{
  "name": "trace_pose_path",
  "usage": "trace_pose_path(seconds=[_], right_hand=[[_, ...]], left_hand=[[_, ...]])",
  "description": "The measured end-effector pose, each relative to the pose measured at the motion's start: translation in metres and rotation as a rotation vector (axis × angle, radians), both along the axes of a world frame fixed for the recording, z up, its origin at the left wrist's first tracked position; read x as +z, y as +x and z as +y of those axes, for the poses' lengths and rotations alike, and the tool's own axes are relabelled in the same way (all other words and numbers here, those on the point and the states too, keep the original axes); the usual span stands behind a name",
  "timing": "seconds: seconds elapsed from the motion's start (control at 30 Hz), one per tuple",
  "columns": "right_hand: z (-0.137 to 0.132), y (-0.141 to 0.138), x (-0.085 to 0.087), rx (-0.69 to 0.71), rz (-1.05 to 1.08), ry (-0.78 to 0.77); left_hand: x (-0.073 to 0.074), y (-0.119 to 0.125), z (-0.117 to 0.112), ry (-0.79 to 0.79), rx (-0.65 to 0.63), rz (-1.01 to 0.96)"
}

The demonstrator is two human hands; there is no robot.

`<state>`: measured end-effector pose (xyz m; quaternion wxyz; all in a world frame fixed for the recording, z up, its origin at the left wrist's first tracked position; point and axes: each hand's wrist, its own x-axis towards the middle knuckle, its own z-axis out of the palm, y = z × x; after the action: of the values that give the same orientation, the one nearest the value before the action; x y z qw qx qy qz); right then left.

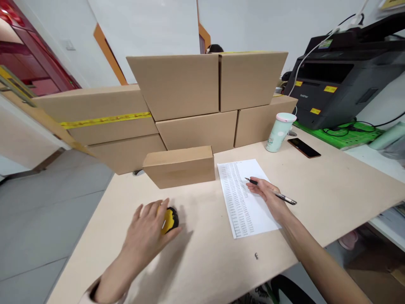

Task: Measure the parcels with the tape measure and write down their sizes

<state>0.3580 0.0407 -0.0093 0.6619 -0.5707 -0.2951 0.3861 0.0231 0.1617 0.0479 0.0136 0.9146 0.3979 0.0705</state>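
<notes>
My left hand is curled round a yellow-and-black tape measure, above the left part of the table; the palm side is hidden. Between the fingers of my right hand is a pen, its dark tip pointing left over a printed sheet of paper. Rows of small print fill the sheet's left side, too fine to read. Beyond my left hand, a small cardboard box lies on the table, close to the paper's upper left corner.
Larger cardboard boxes are stacked along the table's back edge. A mint-green cup and a phone stand and lie at the right, before a black printer. The top of a person's head shows behind the boxes.
</notes>
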Motion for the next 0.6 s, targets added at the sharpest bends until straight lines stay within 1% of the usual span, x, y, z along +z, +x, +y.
trace_pose_path(seconds=[0.07, 0.13, 0.17, 0.2, 0.23, 0.27, 0.33, 0.4, 0.5, 0.6], right_hand=[[0.002, -0.003, -0.004, -0.06, -0.059, -0.04], [0.004, -0.007, -0.006, -0.104, -0.122, -0.048], [0.004, -0.009, -0.006, -0.115, -0.146, -0.043], [0.005, -0.011, -0.007, -0.115, -0.158, -0.038], [0.005, -0.012, -0.007, -0.108, -0.161, -0.039], [0.005, -0.013, -0.007, -0.098, -0.156, -0.047], [0.005, -0.014, -0.008, -0.085, -0.146, -0.075], [0.005, -0.013, -0.01, -0.099, -0.188, -0.111], [0.007, -0.011, -0.013, -0.137, -0.346, -0.164], [0.009, -0.01, -0.016, -0.154, -0.5, -0.16]], left_hand=[[0.0, 0.027, -0.021, -0.023, -0.125, -0.056], [-0.003, 0.062, -0.049, -0.093, -0.337, -0.093], [-0.007, 0.081, -0.063, -0.112, -0.423, -0.089], [-0.012, 0.098, -0.075, -0.122, -0.484, -0.086], [-0.017, 0.114, -0.085, -0.133, -0.542, -0.056], [-0.023, 0.129, -0.093, -0.132, -0.571, -0.021], [-0.035, 0.151, -0.102, -0.094, -0.558, 0.034], [-0.045, 0.164, -0.102, -0.073, -0.509, 0.054], [-0.055, 0.172, -0.099, -0.073, -0.463, 0.068], [-0.059, 0.172, -0.098, -0.074, -0.456, 0.077]])
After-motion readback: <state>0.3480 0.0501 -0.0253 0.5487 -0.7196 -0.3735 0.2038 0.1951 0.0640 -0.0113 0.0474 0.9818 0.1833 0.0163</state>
